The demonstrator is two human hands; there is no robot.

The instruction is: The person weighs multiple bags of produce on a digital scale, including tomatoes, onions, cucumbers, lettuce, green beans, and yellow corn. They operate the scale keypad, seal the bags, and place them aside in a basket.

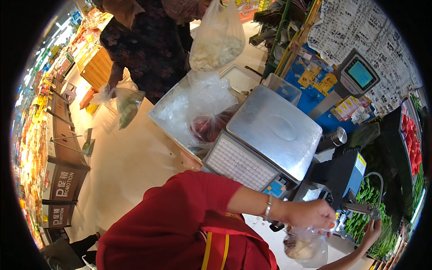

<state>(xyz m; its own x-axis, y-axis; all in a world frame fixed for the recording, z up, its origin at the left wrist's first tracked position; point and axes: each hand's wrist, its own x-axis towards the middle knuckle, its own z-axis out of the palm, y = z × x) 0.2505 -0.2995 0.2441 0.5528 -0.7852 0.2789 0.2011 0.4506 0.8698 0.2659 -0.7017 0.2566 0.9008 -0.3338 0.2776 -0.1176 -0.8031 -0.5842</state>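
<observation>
My left hand [312,214], with a silver bracelet at the wrist, reaches across to the right. Its fingers grip the gathered top of a clear plastic bag [315,251] with pale brownish produce inside, the kind unclear. A dark blue-grey bench machine [349,175] with a metal arm [359,208] stands just beyond this hand. At the arm's outer end is my right hand [372,233], its fingertips up against the metal; whether they grip it is hard to tell. Nearby sits a price-computing scale [275,128] with a bare steel platter, white keypad and raised display [360,74].
Across the counter a person holds bagged green produce [128,107]. A hanging bag of pale food [217,47] is above a tray [172,140] holding plastic bags and a bag of dark red produce [209,126]. Right of the scale are a steel flask [332,139] and green peppers [361,202].
</observation>
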